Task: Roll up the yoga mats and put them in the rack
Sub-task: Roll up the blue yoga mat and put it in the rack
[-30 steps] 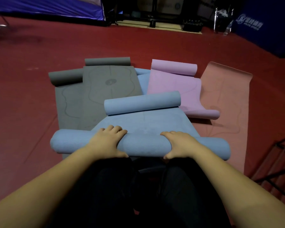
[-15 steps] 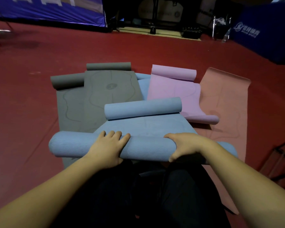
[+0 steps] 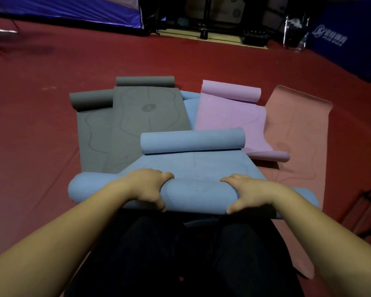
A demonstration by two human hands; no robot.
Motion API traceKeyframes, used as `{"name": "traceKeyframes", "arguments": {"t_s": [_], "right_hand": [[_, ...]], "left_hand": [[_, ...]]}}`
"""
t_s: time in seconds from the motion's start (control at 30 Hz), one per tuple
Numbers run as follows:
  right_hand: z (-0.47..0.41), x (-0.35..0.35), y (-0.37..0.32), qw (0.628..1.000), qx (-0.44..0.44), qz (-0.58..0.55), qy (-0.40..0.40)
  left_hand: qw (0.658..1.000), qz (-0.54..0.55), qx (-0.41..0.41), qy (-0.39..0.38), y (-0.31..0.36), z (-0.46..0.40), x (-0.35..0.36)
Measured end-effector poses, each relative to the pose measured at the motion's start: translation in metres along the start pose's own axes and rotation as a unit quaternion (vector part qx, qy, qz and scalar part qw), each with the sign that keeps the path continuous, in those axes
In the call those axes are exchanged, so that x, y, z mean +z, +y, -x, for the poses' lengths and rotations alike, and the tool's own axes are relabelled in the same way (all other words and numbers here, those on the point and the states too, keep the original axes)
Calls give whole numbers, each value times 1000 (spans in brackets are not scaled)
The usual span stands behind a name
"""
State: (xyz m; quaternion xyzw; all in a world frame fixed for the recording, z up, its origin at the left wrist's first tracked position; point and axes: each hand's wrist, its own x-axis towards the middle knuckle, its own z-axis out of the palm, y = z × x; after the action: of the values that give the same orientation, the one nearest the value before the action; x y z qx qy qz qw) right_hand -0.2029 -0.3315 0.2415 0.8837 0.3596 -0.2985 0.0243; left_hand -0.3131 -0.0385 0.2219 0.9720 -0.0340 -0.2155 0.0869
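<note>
Blue mat (image 3: 193, 166) lies on the red floor (image 3: 41, 146) right in front of our knees, on top of the grey mats (image 3: 124, 125) and beside the pink mat (image 3: 229, 116). Its near end is a fat roll (image 3: 193, 196), and its far end is curled into a smaller roll (image 3: 192, 140).

We hold the fat roll with both hands. Our left hand (image 3: 146, 187) is wrapped over the top, fingers curled down the far side and thumb on the near side. Our right hand (image 3: 248, 191) grips it the same way, a little apart from the left.

A moment ago the hands sat lower on the near side of the roll. Now they have moved up and over, and the fingers reach the far side. The roll has pushed forward a bit, so the flat part between the two rolls looks shorter. We think this means the rolling is going well, but it is not finished. The flat part is still there, and the small far roll may get in the way, so we may need to flatten it.

After that, the grey mats, the pink mat and the orange mat (image 3: 298, 129) still wait. Dark bars (image 3: 368, 202) at the right edge may be the rack, but we cannot tell.
</note>
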Motion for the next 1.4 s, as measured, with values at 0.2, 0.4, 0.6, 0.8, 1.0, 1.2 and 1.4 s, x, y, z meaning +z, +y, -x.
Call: {"name": "traceKeyframes", "arguments": {"t_s": [0.2,0.4,0.6,0.8,1.0,1.2,1.4], "right_hand": [[3,31,-17,986,43,80,137],[-5,51,-22,970,68,113,204],[-15,43,-11,975,34,111,189],[-28,24,-1,991,23,54,117],[-38,6,-3,998,15,19,52],[-32,-5,-2,999,22,19,30],[-6,-18,-2,999,10,4,-31]], "left_hand": [[985,115,-3,-126,-13,-27,-17],[968,174,-3,-180,-17,-41,-25],[986,130,14,-103,-17,-28,-17],[974,-121,33,190,-10,-6,34],[953,-196,-21,232,-3,-10,58],[954,-187,-8,236,-1,-8,43],[969,-159,13,191,9,21,26]]}}
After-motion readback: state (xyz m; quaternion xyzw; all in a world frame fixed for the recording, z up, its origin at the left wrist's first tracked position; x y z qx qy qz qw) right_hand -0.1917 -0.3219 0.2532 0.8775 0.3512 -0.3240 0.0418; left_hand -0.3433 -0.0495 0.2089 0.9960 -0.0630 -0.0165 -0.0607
